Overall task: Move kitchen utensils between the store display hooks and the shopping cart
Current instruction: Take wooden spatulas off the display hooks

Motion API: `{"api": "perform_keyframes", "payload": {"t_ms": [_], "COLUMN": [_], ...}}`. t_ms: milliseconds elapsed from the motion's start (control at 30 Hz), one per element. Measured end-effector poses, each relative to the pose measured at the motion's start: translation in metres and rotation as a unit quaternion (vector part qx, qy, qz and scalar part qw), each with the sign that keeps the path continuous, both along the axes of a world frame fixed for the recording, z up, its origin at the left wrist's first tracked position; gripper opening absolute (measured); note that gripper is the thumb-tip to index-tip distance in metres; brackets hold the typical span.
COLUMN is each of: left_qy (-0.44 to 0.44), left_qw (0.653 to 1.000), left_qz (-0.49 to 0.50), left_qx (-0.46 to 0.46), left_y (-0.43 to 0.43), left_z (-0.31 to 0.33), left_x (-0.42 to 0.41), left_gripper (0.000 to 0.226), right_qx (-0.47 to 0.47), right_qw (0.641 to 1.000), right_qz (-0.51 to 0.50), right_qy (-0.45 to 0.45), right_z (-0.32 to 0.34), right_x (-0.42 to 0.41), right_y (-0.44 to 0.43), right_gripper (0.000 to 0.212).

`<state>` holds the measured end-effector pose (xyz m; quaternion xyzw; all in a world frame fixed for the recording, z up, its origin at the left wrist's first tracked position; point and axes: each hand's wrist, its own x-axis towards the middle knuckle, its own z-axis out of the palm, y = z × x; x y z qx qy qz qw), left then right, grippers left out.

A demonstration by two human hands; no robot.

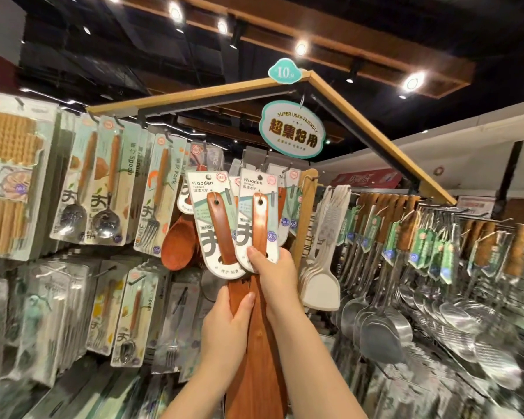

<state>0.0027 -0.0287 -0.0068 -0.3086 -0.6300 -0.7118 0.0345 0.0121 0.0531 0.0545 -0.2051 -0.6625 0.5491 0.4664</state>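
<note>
Two carded utensils are held up in front of a store display rack; the left wooden turner [221, 231] and the right wooden turner [259, 225] stand side by side, handles up, each backed by a white card printed "Wooden"; their card tops sit just below the display hooks [265, 166], though it cannot be told whether either card hangs on a hook; the left hand [224, 331] has its grip clamped round the wood of the left turner just under its card; the right hand [274, 276] is higher, its grip clamped on the right turner, thumb pressed to the lower edge of that card; lower down the two blades overlap between the forearms; behind them hangs a reddish wooden ladle [179, 240]; to the left are packs marked spoons [106, 189], a fork pack [159, 195] and chopstick packs [6, 182]; to the right hang white rice paddles [318, 285], then rows of steel spatulas [384, 331] with wooden handles on long pegs; a pale wooden frame [375, 131] angles over the rack, carrying a teal "10" tag [285, 72] and an oval sign [291, 130] reading "SUPER USER-FRIENDLY"; above is a dark ceiling with round spotlights [413, 81].
</note>
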Motion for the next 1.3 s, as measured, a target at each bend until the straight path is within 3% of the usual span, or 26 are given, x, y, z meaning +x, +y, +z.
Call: {"api": "perform_keyframes", "payload": {"t_ms": [167,267,367,900,1200,1300], "left_qy": [0.002,-0.025,-0.041,-0.067,-0.065,-0.061], "left_qw": [1.000,1.000,0.999,0.997,0.997,0.997], "left_qz": [-0.001,0.001,-0.004,0.017,0.033,0.047], "left_qx": [0.005,0.009,0.004,0.023,0.009,-0.004], "left_y": [-0.001,-0.002,-0.003,-0.003,-0.007,-0.014], "left_z": [0.005,0.006,0.007,0.014,0.007,0.005], "left_x": [0.005,0.004,0.003,-0.006,-0.016,-0.024], "left_gripper": [0.019,0.017,0.015,0.013,0.012,0.014], "right_qx": [0.015,0.004,-0.019,-0.033,-0.043,-0.051], "right_qw": [0.998,0.994,0.994,0.998,0.997,0.998], "right_qz": [-0.057,-0.102,-0.066,-0.054,-0.045,-0.038], "right_qy": [-0.006,0.027,0.081,0.023,0.050,0.021], "right_z": [0.006,0.019,0.031,0.046,0.043,0.045], "right_x": [0.003,0.012,0.015,0.002,-0.015,-0.028], "right_y": [0.008,0.017,0.027,0.045,0.054,0.067], "right_gripper": [0.067,0.035,0.024,0.033,0.018,0.028]}}
